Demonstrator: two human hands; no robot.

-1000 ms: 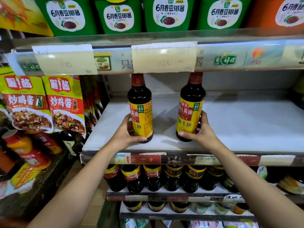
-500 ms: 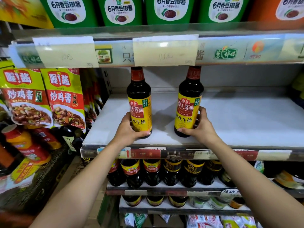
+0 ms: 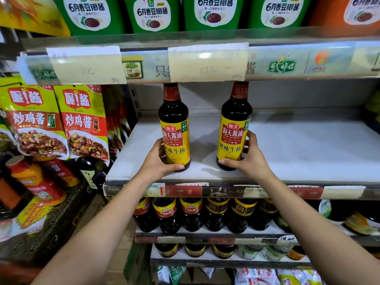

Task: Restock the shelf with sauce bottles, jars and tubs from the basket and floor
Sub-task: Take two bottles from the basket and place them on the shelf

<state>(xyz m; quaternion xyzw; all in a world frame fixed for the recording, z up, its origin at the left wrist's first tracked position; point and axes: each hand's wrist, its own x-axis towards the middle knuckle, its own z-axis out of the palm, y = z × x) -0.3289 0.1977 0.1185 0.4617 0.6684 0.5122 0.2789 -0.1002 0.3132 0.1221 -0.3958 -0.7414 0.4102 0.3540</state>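
Reaching forward with both arms stretched up from the lower corners of our view, we have each hand wrapped low around a soy sauce bottle on the grey shelf (image 3: pixel 298 153). Our left hand (image 3: pixel 158 159) comes in from the left side of the left bottle (image 3: pixel 174 130), with the thumb laid across the front at its base, under the yellow label, and the other fingers curled round behind. That grip is clasped on the bottle's lower body. Our right hand (image 3: pixel 249 159) mirrors it on the right bottle (image 3: pixel 234 128), thumb across the front near the base and fingers curled up the right flank beside the label, so this grip is also wrapped around its bottle. Both bottles are upright near the front edge of the shelf, apart from each other, labels facing us. We cannot tell whether their bases sit fully on the shelf. Above the shelf stand green tubs (image 3: pixel 152 13), below the shelf dark bottles (image 3: pixel 205 214) stand in rows, and left of the shelf hang sauce pouches (image 3: pixel 82 124).
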